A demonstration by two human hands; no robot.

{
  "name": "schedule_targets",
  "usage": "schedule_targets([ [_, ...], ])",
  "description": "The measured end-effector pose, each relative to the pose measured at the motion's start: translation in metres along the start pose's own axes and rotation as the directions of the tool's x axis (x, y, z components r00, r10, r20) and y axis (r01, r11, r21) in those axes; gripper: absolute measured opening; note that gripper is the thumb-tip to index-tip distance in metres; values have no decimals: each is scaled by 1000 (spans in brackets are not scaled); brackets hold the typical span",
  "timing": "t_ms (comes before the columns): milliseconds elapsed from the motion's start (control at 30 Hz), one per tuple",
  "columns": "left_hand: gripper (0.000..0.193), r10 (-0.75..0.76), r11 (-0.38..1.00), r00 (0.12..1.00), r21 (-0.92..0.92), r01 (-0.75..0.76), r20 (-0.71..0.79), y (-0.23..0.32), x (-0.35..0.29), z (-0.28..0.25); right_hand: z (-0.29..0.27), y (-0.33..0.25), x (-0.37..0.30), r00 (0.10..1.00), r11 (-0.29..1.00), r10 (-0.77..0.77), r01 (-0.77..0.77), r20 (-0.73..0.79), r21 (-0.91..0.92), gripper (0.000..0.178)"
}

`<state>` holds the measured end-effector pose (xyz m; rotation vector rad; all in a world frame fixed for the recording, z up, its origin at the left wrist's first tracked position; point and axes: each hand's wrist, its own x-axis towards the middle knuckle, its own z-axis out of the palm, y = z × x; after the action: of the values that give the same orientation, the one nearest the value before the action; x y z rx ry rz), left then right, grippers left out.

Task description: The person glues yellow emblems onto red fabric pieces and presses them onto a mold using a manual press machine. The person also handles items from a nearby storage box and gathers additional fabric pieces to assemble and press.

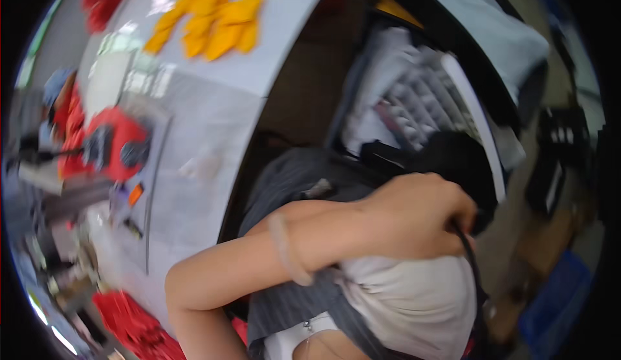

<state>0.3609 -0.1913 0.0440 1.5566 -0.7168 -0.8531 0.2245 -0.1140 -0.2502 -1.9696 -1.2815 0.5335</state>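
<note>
My left arm crosses in front of me from the lower left, with a pale bangle (288, 250) around it. At its end my left hand (430, 218) is closed around a thin black cord or strap (469, 253), which runs down along my right side. The hand is beside my white top (414, 302) and a dark grey garment (278, 302). Another strip of skin shows behind the left forearm; I cannot tell what it belongs to. My right hand does not show. Just beyond the left hand is a black object (456, 159), blurred.
A pale table (207, 108) on the left bears yellow cloth pieces (220, 27) and a red and black device (116, 143). Red cloth (136, 324) lies lower left. Ahead, a container holds pale lumpy material (420, 91). A blue crate (559, 298) is at right.
</note>
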Motion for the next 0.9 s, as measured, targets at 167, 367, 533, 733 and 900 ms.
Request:
schedule_targets([
  [167, 29, -73, 995, 982, 85, 59, 175, -53, 40, 2, -45, 60, -47, 973, 977, 211, -214, -96, -22, 46],
  [367, 28, -173, 916, 961, -324, 237, 215, -57, 67, 10, -82, 91, -69, 957, 971, 236, -238, -167, 5, 43],
  [533, 29, -61, 974, 998, -222, 54, -25, -50, 86, 27, -98, 104, -81, 950, 976, 219, -215, -224, 41, 40],
  [733, 27, -108, 967, 987, -216, 132, 122, -46, 101, 31, -107, 105, -96, 944, 980, 197, -188, -264, 60, 37],
  [900, 27, -106, 818, 910, -485, 309, 401, -41, 116, 48, -119, 98, -108, 943, 982, 186, -182, -275, 41, 35],
])
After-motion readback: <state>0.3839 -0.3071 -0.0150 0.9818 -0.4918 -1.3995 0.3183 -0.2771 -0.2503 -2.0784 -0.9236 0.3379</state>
